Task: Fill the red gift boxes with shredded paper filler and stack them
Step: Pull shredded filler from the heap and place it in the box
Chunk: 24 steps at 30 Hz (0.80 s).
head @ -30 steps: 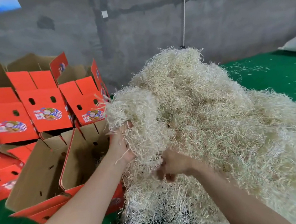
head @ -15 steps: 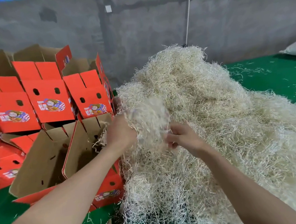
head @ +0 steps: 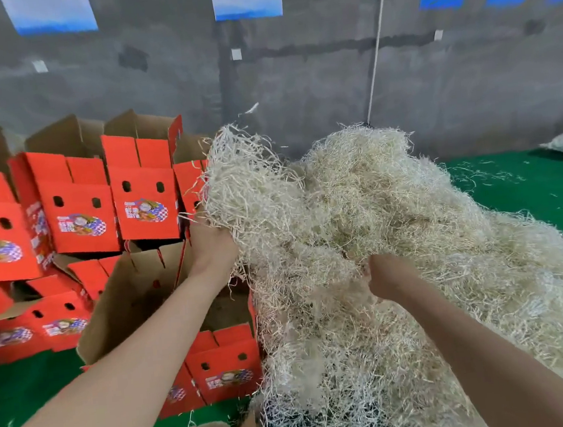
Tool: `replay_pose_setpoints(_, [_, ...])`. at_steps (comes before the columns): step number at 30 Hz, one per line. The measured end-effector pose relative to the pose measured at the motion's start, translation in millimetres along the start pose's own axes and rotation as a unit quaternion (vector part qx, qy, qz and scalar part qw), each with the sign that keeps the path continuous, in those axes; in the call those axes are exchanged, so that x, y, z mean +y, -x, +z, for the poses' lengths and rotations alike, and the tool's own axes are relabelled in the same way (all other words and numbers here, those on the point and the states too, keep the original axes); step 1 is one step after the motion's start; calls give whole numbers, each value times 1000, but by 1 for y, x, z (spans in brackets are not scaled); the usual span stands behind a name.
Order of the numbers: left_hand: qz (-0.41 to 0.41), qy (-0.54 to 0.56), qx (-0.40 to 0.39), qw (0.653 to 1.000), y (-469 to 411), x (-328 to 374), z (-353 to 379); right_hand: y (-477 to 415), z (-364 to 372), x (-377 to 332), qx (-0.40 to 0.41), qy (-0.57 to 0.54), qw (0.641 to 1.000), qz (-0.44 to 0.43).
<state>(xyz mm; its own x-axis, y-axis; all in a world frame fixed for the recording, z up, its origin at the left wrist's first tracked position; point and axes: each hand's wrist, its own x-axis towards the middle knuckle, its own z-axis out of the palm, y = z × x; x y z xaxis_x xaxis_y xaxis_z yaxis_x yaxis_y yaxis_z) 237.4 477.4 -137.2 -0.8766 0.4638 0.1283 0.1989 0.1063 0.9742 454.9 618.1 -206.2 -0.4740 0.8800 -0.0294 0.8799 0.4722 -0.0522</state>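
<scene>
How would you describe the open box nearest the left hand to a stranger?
Start at the big pale heap of shredded paper filler on the green surface. At its left edge, below the left hand, stands the open box. Unlike the stacked red boxes behind, it shows a wide brown flap.

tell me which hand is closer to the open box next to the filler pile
Left. The left hand is right at a raised flap of the open box, gripping shredded filler; the right hand is farther right, dug into the same filler.
</scene>
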Motion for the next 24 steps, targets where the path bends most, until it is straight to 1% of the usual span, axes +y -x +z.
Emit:
replay_pose_setpoints(1, [-22, -27, -9, 999, 2, 2, -6, 3, -10, -12, 33, 0, 999, -11])
replay_pose_setpoints(2, [-55, -9, -6, 998, 5, 3, -11, 3, -17, -25, 55, -53, 996, -36])
replay_pose_setpoints(3, [-48, 7, -10, 999, 6, 2, -15, 6, -27, -41, 54, -159, 984, -61])
replay_pose_setpoints(4, [-47, 54, -46, 996, 14, 6, -18, 10, -36, -57, 28, -282, 955, -84])
replay_pose_setpoints(5, [-10, 62, -81, 995, 19, 6, -20, 15, -42, -73, -1, -388, 915, -108])
replay_pose_setpoints(6, [3, 91, -98, 991, 29, 9, -23, 19, -44, -87, -25, -440, 889, -121])
replay_pose_setpoints(7, [20, 107, -91, 990, 33, 10, -26, 22, -38, -97, -31, -437, 889, -133])
replay_pose_setpoints(8, [6, 132, -94, 987, 36, 15, -31, 22, -28, -104, -32, -384, 912, -140])
replay_pose_setpoints(9, [3, 158, -88, 984, 36, 17, -36, 23, -14, -105, -39, -305, 941, -144])
replay_pose_setpoints(10, [-13, 162, -85, 983, 33, 21, -44, 25, 1, -101, -60, -223, 962, -143])
replay_pose_setpoints(11, [-26, 154, -82, 984, 30, 22, -53, 24, 18, -93, -97, -157, 974, -133])
replay_pose_setpoints(12, [-38, 126, -71, 989, 28, 25, -62, 23, 31, -84, -144, -117, 977, -107])
replay_pose_setpoints(13, [-49, 109, -80, 990, 25, 24, -72, 21, 39, -74, -167, -101, 977, -84])
replay_pose_setpoints(14, [-52, 112, -105, 987, 26, 24, -82, 20, 40, -67, -155, -104, 980, -62])
replay_pose_setpoints(15, [-48, 131, -113, 984, 25, 23, -91, 19, 35, -64, -110, -112, 986, -48])
replay_pose_setpoints(17, [-14, 177, -123, 976, 26, 20, -111, 18, 13, -68, 21, -160, 987, -15])
replay_pose_setpoints(18, [-10, 210, -132, 969, 29, 21, -120, 19, -1, -73, 89, -201, 975, -9])
replay_pose_setpoints(19, [0, 235, -146, 961, 31, 22, -131, 23, -16, -80, 147, -247, 958, -15])
replay_pose_setpoints(20, [11, 248, -161, 955, 33, 23, -141, 28, -30, -90, 171, -303, 937, -28])
replay_pose_setpoints(21, [21, 248, -180, 952, 37, 26, -150, 35, -43, -101, 152, -393, 905, -53])
replay_pose_setpoints(22, [29, 227, -185, 956, 38, 27, -157, 45, -56, -117, 86, -512, 851, -79])
replay_pose_setpoints(23, [29, 201, -190, 961, 39, 26, -164, 60, -69, -135, -14, -624, 774, -106])
replay_pose_setpoints(24, [4, 161, -172, 972, 41, 25, -170, 75, -78, -151, -116, -694, 699, -127])
